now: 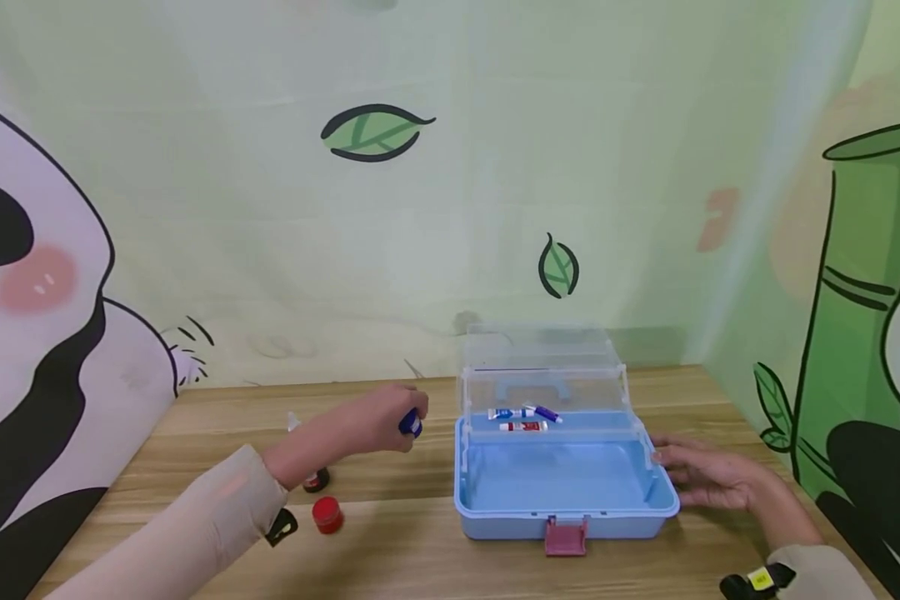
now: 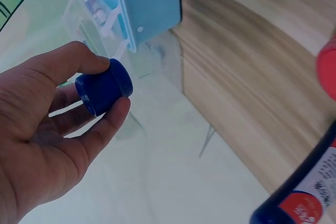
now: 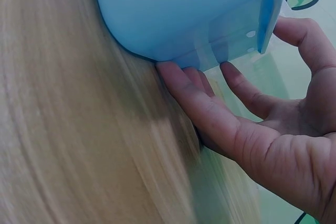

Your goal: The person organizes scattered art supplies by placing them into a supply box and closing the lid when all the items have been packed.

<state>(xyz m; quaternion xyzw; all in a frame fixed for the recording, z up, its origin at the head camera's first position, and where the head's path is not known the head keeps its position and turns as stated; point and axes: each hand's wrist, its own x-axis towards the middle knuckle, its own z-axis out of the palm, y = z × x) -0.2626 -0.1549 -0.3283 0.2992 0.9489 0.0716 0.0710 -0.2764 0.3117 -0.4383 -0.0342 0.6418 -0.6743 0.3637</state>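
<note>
My left hand [image 1: 390,417] pinches a small dark blue jar [image 2: 104,87] between thumb and fingers, above the table left of a light blue storage box [image 1: 562,527]. The box has its clear lid [image 1: 543,346] raised. On its upper clear tray lie a blue-and-white tube [image 1: 508,413], a purple tube [image 1: 546,413] and a red-and-white tube [image 1: 523,426]; the lower compartment shows its bare floor. Against the box's right side rests my right hand [image 1: 708,472], fingertips [image 3: 170,72] at the wall and thumb by the rim, fingers loosely spread.
A red jar [image 1: 327,515] stands on the wooden table [image 1: 390,533]. Close behind it, a dark bottle [image 2: 310,192] with a red and white label is partly hidden by my left forearm in the head view. A pink latch [image 1: 566,537] hangs at the box's front. A printed backdrop rises behind.
</note>
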